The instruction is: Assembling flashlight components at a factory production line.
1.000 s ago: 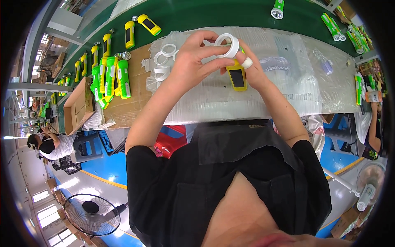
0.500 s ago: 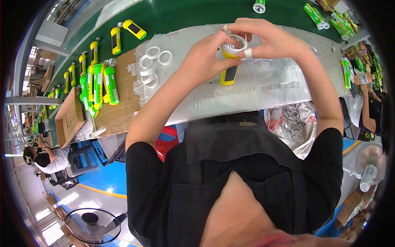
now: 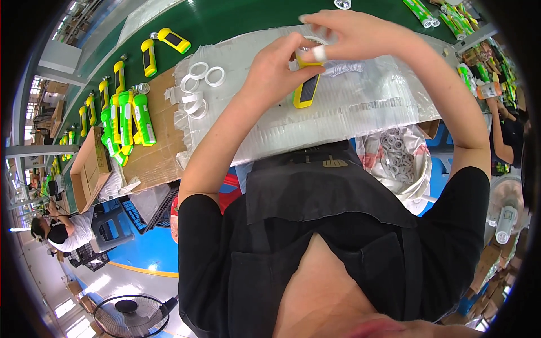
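Observation:
A yellow flashlight [image 3: 307,93] with a dark panel on its handle stands out over the plastic-covered work surface. My left hand [image 3: 282,65] is closed around its head end, thumb across the front. The rim of a white ring [image 3: 315,40] shows at the lamp end, partly hidden by fingers. My right hand [image 3: 360,36] is beside the lamp, fingers stretched apart above it and slightly blurred. Its thumb, with a white wrap, is close to the head; whether it touches cannot be made out. Several loose white rings [image 3: 214,76] lie to the left of my left forearm.
Green and yellow flashlights [image 3: 125,121] are piled on cardboard [image 3: 160,132] at left. More yellow ones [image 3: 149,58] line the green belt [image 3: 236,22]. An open carton [image 3: 90,169] stands at the left edge. A white sack of rings [image 3: 397,160] is below the table's front edge. Co-workers sit at both sides.
My right hand has lifted its fingers away from the lamp's rim, spreading them. My left hand keeps its grip on the flashlight. The whole view has shifted slightly.

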`<state>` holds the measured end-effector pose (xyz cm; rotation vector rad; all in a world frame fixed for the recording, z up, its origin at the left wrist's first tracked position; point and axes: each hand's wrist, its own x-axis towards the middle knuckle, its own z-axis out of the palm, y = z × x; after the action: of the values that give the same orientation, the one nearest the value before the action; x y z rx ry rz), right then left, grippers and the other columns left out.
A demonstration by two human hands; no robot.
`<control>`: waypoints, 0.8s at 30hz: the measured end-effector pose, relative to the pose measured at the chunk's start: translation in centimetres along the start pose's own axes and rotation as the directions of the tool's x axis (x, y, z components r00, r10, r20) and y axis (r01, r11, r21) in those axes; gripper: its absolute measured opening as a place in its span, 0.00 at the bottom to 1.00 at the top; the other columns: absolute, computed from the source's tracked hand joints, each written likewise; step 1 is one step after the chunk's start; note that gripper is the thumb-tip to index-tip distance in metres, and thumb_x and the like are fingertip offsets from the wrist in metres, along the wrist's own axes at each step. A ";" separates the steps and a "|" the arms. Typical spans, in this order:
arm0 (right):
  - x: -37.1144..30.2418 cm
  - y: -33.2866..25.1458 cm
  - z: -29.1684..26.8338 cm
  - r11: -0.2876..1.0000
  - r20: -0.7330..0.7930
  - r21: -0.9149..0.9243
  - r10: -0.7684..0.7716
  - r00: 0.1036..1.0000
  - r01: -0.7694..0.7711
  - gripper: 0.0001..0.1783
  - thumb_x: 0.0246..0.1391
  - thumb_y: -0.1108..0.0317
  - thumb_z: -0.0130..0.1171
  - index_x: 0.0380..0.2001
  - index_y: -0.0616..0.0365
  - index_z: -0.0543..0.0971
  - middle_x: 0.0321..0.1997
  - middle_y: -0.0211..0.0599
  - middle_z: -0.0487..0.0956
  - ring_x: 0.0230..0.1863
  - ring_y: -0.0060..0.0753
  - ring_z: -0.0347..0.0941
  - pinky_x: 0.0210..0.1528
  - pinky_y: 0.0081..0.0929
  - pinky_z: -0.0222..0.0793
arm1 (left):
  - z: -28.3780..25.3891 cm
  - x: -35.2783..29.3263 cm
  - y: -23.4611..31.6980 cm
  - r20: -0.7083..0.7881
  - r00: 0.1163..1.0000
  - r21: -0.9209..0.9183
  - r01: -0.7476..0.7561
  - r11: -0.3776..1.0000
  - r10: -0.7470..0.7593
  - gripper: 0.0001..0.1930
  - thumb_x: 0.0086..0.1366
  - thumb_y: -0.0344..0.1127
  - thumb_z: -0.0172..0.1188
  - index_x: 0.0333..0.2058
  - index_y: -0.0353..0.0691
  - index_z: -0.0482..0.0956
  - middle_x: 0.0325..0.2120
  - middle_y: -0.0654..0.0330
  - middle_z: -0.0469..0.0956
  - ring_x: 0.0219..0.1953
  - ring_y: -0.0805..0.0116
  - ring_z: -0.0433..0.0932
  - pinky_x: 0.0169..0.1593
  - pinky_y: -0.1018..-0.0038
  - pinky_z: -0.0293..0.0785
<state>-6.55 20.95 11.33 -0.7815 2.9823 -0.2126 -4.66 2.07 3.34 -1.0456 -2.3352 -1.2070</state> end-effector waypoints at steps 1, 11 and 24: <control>0.3 1.8 1.8 0.935 -0.183 0.252 -0.206 0.961 0.248 0.33 0.41 0.37 0.67 0.25 0.61 0.74 0.23 0.37 0.73 0.27 0.36 0.72 0.28 0.32 0.65 | 0.2 0.1 -0.1 -0.014 1.000 -0.046 -0.019 0.999 0.018 0.20 0.50 0.35 0.74 0.40 0.42 0.75 0.34 0.62 0.81 0.38 0.64 0.81 0.40 0.71 0.76; -0.9 1.1 6.5 0.720 -0.320 0.665 0.031 0.947 0.201 0.41 0.43 0.46 0.73 0.54 0.63 0.73 0.42 0.41 0.80 0.42 0.31 0.77 0.45 0.32 0.75 | -0.6 -1.1 -0.9 -0.038 0.993 -0.143 0.106 0.984 -0.112 0.20 0.51 0.32 0.74 0.41 0.40 0.75 0.38 0.59 0.81 0.42 0.68 0.81 0.46 0.72 0.77; -2.6 -3.7 12.7 -0.167 -0.146 0.984 -0.565 0.812 0.060 0.32 0.38 0.62 0.74 0.49 0.54 0.75 0.46 0.33 0.78 0.50 0.29 0.74 0.53 0.28 0.69 | -4.7 -1.6 4.9 -0.021 0.990 -0.781 -0.102 0.617 0.137 0.10 0.51 0.26 0.71 0.33 0.41 0.81 0.33 0.61 0.79 0.35 0.68 0.79 0.38 0.76 0.73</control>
<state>-1.43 17.51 -0.68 -1.0196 1.2474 -1.8149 -0.26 -0.55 8.05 -1.4457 -1.6707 -2.2524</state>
